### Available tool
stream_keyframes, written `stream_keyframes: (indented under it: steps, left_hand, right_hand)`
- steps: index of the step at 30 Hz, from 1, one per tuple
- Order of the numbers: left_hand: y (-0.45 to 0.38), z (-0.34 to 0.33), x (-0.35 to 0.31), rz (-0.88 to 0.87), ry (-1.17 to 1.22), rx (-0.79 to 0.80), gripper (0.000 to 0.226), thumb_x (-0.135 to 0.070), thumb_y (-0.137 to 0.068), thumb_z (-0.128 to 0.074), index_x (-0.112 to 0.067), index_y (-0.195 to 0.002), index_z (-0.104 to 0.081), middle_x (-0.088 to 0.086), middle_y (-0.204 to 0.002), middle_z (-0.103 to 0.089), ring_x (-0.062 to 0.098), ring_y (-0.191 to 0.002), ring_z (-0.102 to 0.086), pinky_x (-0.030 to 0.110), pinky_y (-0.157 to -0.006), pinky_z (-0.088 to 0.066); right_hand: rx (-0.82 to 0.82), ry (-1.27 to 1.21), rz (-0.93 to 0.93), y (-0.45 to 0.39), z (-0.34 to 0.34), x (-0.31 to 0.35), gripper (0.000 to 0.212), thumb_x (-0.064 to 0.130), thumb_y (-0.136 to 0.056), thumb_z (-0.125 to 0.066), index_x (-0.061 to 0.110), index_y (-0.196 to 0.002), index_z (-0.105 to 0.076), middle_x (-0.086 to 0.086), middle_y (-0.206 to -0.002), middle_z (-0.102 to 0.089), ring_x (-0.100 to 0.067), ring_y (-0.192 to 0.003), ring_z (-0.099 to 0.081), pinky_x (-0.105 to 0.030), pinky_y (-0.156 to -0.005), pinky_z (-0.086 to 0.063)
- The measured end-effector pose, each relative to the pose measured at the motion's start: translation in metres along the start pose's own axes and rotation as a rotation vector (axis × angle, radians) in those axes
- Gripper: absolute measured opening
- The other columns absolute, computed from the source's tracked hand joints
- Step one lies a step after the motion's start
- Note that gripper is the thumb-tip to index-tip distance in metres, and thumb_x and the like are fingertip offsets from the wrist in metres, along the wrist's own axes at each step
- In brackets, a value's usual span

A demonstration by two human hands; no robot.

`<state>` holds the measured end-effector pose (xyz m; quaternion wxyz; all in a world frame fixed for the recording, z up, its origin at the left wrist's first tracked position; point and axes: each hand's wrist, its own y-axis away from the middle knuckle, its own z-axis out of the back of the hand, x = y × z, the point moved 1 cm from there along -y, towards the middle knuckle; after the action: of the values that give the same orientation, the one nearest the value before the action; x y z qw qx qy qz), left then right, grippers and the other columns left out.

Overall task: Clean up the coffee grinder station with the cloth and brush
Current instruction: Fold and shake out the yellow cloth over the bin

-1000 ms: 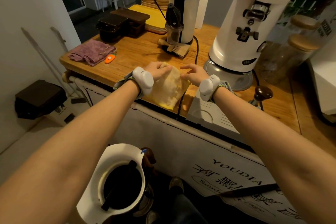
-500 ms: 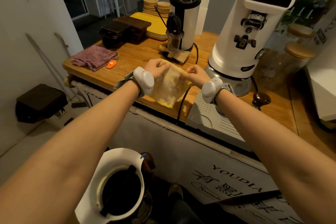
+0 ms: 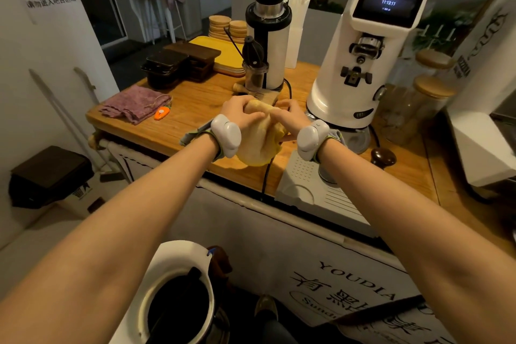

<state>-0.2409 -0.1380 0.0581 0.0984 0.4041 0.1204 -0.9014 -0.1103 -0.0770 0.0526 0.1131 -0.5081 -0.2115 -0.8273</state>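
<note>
While both hands bunch the yellow cloth (image 3: 258, 142) just above the wooden surface (image 3: 192, 112), the left hand (image 3: 240, 117) and right hand (image 3: 290, 117) each have a grip clenched on its top fold. At twelve o'clock lies the brush (image 3: 264, 95); at two o'clock stands the white grinder (image 3: 360, 64). A loose hanging corner could snag the black cable (image 3: 266, 176) beneath it and tug the small grinder (image 3: 268, 33).

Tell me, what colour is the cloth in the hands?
Yellow: the cloth, seen in the head view.
</note>
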Motion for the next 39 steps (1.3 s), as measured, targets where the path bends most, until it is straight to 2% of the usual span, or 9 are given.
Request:
stream_keyframes:
  steps: [4, 8, 14, 18, 23, 28, 31, 35, 39]
  left_hand:
    - [-0.001, -0.004, -0.007, 0.028, 0.026, -0.095, 0.041, -0.027, -0.085, -0.065, -0.008, -0.119, -0.055, 0.012, -0.121, -0.06, 0.027, -0.113, -0.055, 0.03, -0.086, -0.044]
    - [-0.003, -0.007, -0.017, 0.059, 0.08, -0.172, 0.055, -0.031, -0.088, -0.06, -0.01, -0.133, -0.037, 0.014, -0.138, -0.036, 0.028, -0.121, -0.048, 0.033, -0.098, -0.044]
    - [-0.008, -0.019, -0.027, 0.109, 0.182, 0.166, 0.052, -0.048, -0.096, -0.036, -0.013, -0.132, -0.049, 0.01, -0.137, -0.051, 0.026, -0.126, -0.048, 0.04, -0.107, -0.037]
    - [-0.012, -0.03, -0.035, 0.002, 0.186, 0.223, 0.044, -0.035, -0.092, -0.054, -0.006, -0.124, -0.052, 0.014, -0.124, -0.059, 0.025, -0.112, -0.056, 0.029, -0.088, -0.043]
    - [-0.029, -0.038, -0.051, -0.063, 0.131, 0.27, 0.049, -0.035, -0.087, -0.062, -0.006, -0.125, -0.051, 0.011, -0.116, -0.06, 0.022, -0.103, -0.056, 0.029, -0.084, -0.044]
    - [-0.055, -0.055, -0.072, -0.063, 0.092, 0.32, 0.06, -0.038, -0.081, -0.068, -0.009, -0.128, -0.046, 0.005, -0.112, -0.054, 0.019, -0.101, -0.052, 0.03, -0.081, -0.044]
    - [-0.074, -0.067, -0.084, -0.076, 0.054, 0.386, 0.056, -0.03, -0.082, -0.068, -0.009, -0.129, -0.046, 0.01, -0.123, -0.055, 0.025, -0.111, -0.053, 0.029, -0.083, -0.042]
    - [-0.095, -0.088, -0.095, -0.043, 0.039, 0.508, 0.06, -0.02, -0.084, -0.066, -0.015, -0.136, -0.039, 0.01, -0.132, -0.048, 0.028, -0.12, -0.048, 0.03, -0.085, -0.04]
    - [-0.113, -0.11, -0.102, 0.049, 0.055, 0.536, 0.066, -0.021, -0.08, -0.07, -0.017, -0.138, -0.038, 0.006, -0.122, -0.046, 0.022, -0.103, -0.048, 0.031, -0.076, -0.046]
  right_hand:
    - [0.074, 0.137, 0.07, 0.005, 0.007, 0.003, 0.021, 0.029, -0.091, -0.054, 0.012, -0.103, -0.059, -0.008, -0.105, -0.056, -0.024, -0.102, -0.053, -0.031, -0.082, -0.047]
    - [-0.039, 0.026, 0.213, 0.007, 0.017, 0.007, 0.029, 0.023, -0.09, -0.057, 0.006, -0.114, -0.064, -0.005, -0.104, -0.057, -0.017, -0.098, -0.051, -0.027, -0.075, -0.042]
    - [-0.128, -0.085, 0.293, 0.005, 0.035, 0.021, 0.024, 0.025, -0.091, -0.056, 0.008, -0.107, -0.064, -0.006, -0.1, -0.058, -0.018, -0.096, -0.052, -0.021, -0.064, -0.041]
    - [-0.208, -0.005, 0.359, 0.006, 0.047, 0.019, 0.035, 0.026, -0.091, -0.057, -0.006, -0.1, -0.066, -0.015, -0.102, -0.06, -0.026, -0.097, -0.056, -0.048, -0.089, -0.05]
    - [-0.287, -0.024, 0.326, 0.001, 0.075, 0.015, 0.037, 0.034, -0.089, -0.058, 0.006, -0.113, -0.066, -0.002, -0.144, -0.042, -0.023, -0.129, -0.042, -0.039, -0.106, -0.04]
    - [-0.354, -0.048, 0.31, -0.007, 0.11, 0.008, 0.029, 0.034, -0.092, -0.056, 0.007, -0.1, -0.064, -0.004, -0.09, -0.061, -0.016, -0.087, -0.055, -0.018, -0.063, -0.045]
    - [-0.411, -0.013, 0.299, -0.014, 0.132, 0.002, 0.024, 0.035, -0.091, -0.058, 0.012, -0.084, -0.061, 0.004, -0.07, -0.054, -0.012, -0.073, -0.05, -0.017, -0.057, -0.04]
    - [-0.466, 0.039, 0.217, -0.023, 0.163, -0.015, 0.037, 0.04, -0.089, -0.058, 0.004, -0.084, -0.065, -0.002, -0.071, -0.053, -0.015, -0.072, -0.048, -0.02, -0.058, -0.039]
    - [-0.503, 0.082, 0.039, -0.034, 0.19, -0.033, 0.038, 0.045, -0.09, -0.052, 0.01, -0.097, -0.066, -0.005, -0.09, -0.059, -0.02, -0.084, -0.053, -0.028, -0.068, -0.04]
